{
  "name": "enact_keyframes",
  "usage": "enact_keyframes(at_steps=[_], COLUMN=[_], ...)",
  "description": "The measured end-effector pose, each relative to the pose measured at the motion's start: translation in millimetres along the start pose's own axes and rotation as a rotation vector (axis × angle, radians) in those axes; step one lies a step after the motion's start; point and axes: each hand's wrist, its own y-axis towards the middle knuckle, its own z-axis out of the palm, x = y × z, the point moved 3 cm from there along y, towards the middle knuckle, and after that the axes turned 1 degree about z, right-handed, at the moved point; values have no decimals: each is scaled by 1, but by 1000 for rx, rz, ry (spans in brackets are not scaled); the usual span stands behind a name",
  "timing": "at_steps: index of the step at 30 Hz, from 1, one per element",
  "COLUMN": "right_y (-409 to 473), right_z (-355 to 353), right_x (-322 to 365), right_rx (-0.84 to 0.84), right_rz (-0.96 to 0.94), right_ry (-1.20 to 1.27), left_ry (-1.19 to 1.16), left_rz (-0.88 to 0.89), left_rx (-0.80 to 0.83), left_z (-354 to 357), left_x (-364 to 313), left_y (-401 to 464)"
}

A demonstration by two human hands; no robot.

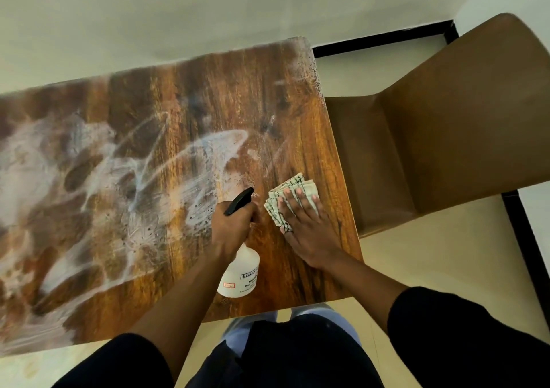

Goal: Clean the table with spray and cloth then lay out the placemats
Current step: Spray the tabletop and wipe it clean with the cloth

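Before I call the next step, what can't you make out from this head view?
- Spray bottle label: partly hidden, too small to read.
- Trigger: covered by left hand.
- Table left end: cut by frame edge.
- Cloth: partly under right hand.
- Placemats: none in view.

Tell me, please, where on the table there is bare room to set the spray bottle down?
The table is free across its far half and whole left side, though streaked with wet foam there. Drier bare wood lies along the near edge, below the spray bottle. It is crowded only near the right edge, where the left hand holds the bottle and the right hand presses the cloth.
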Motion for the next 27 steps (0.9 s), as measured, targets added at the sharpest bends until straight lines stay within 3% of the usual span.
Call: enact_keyframes(at_steps=[16, 21, 27], right_y=[193, 166, 57], right_z=[-68, -56, -15], right_x=[-23, -14, 10], right_rx=[-11, -27, -55], right_rz=[235, 265, 296], right_ry=[18, 20, 12], left_ry=[-55, -28, -27], left_rz=[-35, -15, -7], left_rx=[51, 87, 142], left_z=[-29, -35, -32], left_x=[-8, -10, -16], left_y=[35, 44, 49])
